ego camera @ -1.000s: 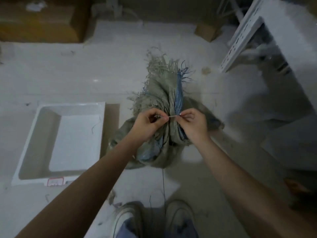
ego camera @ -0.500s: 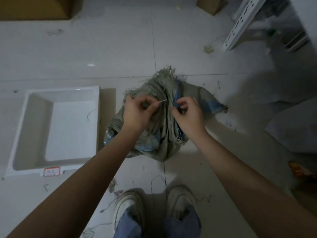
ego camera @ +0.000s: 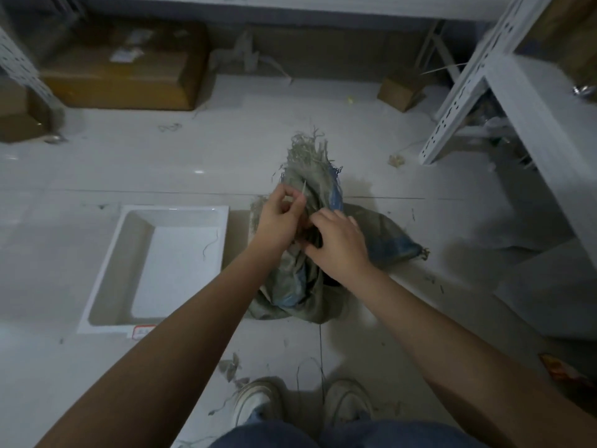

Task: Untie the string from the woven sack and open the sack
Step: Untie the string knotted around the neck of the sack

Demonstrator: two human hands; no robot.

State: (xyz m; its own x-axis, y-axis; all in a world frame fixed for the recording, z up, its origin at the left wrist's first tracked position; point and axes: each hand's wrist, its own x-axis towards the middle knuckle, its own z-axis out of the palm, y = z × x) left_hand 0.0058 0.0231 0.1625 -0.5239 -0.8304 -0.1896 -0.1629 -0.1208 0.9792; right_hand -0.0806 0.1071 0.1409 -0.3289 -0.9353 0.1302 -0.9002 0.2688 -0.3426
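A grey-green woven sack (ego camera: 382,236) with blue stripes stands on the tiled floor in front of my feet, its frayed neck bunched upward. My left hand (ego camera: 279,218) pinches a thin pale string (ego camera: 303,187) at the left side of the neck, one end sticking up past my fingertips. My right hand (ego camera: 337,242) grips the gathered fabric of the neck just right of and below the left hand. Where the string wraps the neck is hidden by my hands.
A white rectangular tray (ego camera: 176,210) lies on the floor left of the sack. Cardboard boxes (ego camera: 122,76) line the back wall. A white perforated metal shelf frame (ego camera: 458,92) stands at the right. A small box (ego camera: 400,90) sits near it. My shoes (ego camera: 258,400) are below.
The string was held taut between both hands; now my left hand alone holds it, raised along the neck, and my right hand has dropped onto the bunched fabric. The view tilted up.
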